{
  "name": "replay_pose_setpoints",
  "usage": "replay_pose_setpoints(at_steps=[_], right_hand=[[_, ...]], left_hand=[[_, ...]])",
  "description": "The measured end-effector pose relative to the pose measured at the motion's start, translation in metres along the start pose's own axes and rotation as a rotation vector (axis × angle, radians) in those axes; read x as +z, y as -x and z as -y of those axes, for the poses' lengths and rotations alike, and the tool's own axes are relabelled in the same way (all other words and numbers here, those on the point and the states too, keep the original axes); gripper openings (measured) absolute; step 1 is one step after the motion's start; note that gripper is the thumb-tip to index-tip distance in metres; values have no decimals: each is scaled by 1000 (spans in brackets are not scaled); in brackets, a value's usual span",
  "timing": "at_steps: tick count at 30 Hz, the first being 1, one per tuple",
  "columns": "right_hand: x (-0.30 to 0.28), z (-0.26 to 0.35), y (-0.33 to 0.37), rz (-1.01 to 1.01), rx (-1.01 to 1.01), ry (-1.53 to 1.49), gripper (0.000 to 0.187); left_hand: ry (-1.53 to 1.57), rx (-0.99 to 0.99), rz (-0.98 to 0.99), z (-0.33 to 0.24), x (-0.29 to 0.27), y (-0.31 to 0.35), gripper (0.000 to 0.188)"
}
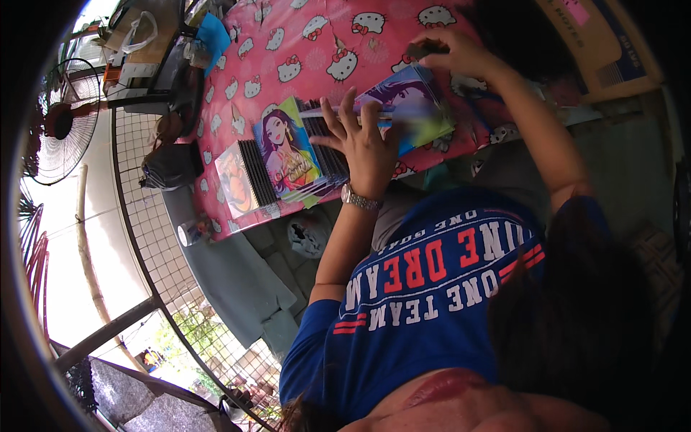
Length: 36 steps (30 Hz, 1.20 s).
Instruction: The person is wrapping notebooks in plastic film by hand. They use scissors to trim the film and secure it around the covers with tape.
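My left hand (pixel 367 144), with a metal-band wristwatch (pixel 360 199) on its wrist, is over the spiral notebooks with its fingers spread. A pale, blurred strip (pixel 313 113) passes by those fingers; I cannot tell whether they grip it. Beneath and to the right lies a stack of notebooks (pixel 403 92) with a purple-haired face on the cover. My right hand (pixel 461 54) is above its far edge, thumb and fingers closed around a small dark object (pixel 425 48) of unclear kind. Left of my left hand lie another illustrated notebook stack (pixel 288 147) and spiral-bound notebooks (pixel 236 176).
A pink table cover (pixel 302 43) with cat faces lies under the notebooks. A cardboard box (pixel 604 50) stands at the right. Far left are a fan (pixel 61 121) and a wire-mesh panel (pixel 144 144); boxes and a blue sheet (pixel 213 39) crowd the far left corner.
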State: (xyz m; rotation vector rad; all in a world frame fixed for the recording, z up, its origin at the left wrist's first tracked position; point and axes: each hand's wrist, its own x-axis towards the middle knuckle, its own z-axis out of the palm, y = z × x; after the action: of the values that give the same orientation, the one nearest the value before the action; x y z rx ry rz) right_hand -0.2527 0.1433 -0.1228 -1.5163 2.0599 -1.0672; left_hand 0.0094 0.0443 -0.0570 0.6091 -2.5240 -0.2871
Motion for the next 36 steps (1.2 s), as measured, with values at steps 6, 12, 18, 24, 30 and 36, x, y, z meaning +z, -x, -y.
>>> replay_pose_setpoints(at_steps=[6, 12, 18, 24, 30, 36], right_hand=[[-40, 84, 27, 619, -103, -821, 61], [-36, 82, 27, 544, -16, -471, 56], [-29, 77, 14, 562, -160, -621, 57], [-31, 84, 10, 622, -54, -696, 58], [-29, 88, 7, 492, -9, -329, 54], [-31, 91, 5, 623, -135, -726, 55]], left_hand=[[92, 192, -35, 6, 6, -5, 45], [64, 208, 38, 3, -3, -9, 41], [118, 222, 100, 5, -9, -18, 37], [121, 267, 130, 7, -14, -24, 37], [228, 212, 136, 14, -9, -23, 37], [212, 202, 108, 13, -11, -24, 39]])
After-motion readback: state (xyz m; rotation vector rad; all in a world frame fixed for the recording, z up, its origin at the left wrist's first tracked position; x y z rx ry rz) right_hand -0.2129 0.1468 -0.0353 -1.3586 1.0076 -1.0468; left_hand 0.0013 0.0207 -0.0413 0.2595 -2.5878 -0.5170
